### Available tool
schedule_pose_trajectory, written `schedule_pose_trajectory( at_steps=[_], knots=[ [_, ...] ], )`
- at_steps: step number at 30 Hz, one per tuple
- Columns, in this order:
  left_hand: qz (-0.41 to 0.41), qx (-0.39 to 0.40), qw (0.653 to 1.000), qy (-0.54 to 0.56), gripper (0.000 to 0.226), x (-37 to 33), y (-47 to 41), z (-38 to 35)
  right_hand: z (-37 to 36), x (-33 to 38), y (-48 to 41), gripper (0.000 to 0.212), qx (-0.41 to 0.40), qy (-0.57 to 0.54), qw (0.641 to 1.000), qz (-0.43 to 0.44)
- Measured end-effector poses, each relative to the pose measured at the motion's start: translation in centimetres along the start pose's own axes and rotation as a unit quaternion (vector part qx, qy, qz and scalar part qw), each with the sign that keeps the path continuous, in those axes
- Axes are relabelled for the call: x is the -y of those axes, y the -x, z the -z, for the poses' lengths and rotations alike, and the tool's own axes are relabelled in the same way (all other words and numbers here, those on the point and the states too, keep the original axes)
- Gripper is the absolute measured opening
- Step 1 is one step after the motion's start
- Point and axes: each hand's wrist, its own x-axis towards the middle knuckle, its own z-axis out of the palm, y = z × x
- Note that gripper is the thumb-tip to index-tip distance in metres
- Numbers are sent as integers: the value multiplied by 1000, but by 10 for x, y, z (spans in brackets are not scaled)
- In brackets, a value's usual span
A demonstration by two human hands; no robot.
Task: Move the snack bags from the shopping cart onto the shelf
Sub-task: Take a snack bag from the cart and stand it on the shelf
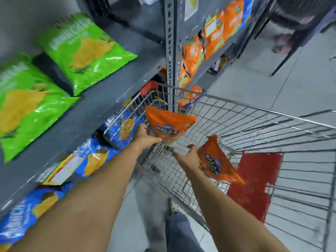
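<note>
Shelf point(116, 82): grey metal, left of the cart, green bags on the upper level, blue bags below.
Cart point(272, 113): wire basket, red flap at its near end.
Left arm: stretched forward over the cart's left rim.
Right arm: stretched forward into the cart.
Left hand point(145, 136): grips the lower edge of an orange bag point(169, 127), upright above the cart.
Right hand point(189, 157): fingers spread, holds a second orange bag point(217, 163), tilted, inside the cart.
</note>
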Motion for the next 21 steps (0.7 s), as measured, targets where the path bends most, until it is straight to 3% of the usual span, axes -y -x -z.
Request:
schedule_pose_trajectory(
  at_steps=[4,7,11,14,16,18,21],
  knots=[
    [-24,47,993,-107,89,7,-65,-11,-7,5,-75,100,22,22,999,44],
    [-31,57,982,-177,88,18,-98,-22,-15,9,-125,92,68,55,992,86],
    [-21,92,984,-150,99,31,-133,-36,-26,4,-169,76,146,158,969,123],
    [-16,77,992,-101,120,48,-154,-46,-31,-4,-188,66,180,140,969,93],
    [-11,69,994,-78,102,47,-158,-48,-31,-2,-190,66,171,127,975,68],
    [-22,94,993,-74,88,44,-159,-46,-32,-2,-188,78,162,118,974,102],
    [-24,127,989,-64,96,41,-147,-35,-25,6,-168,88,162,104,971,143]
  ],
)
